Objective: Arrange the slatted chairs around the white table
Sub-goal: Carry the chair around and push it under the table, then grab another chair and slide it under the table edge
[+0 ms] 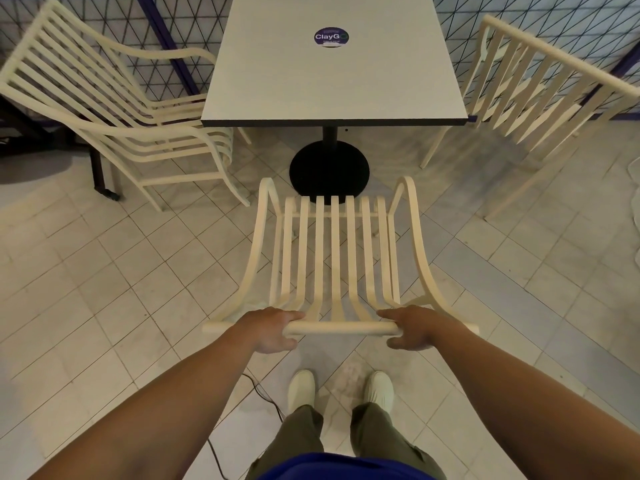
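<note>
A cream slatted chair [334,244] stands in front of me, its seat facing the white table [332,74]. My left hand [273,329] grips the left part of its top back rail. My right hand [414,329] grips the right part of the same rail. The chair's front edge lies just short of the table's black round base [329,168]. A second slatted chair [114,109] stands at the table's left side, turned toward it. A third slatted chair [540,98] stands at the right side, its back toward me at an angle.
A patterned wall panel [166,22] with dark blue frames runs behind the table. A dark furniture leg [100,174] stands at the left. A black cable [263,396] trails across the tiled floor near my feet [341,389]. A round sticker [331,37] marks the tabletop.
</note>
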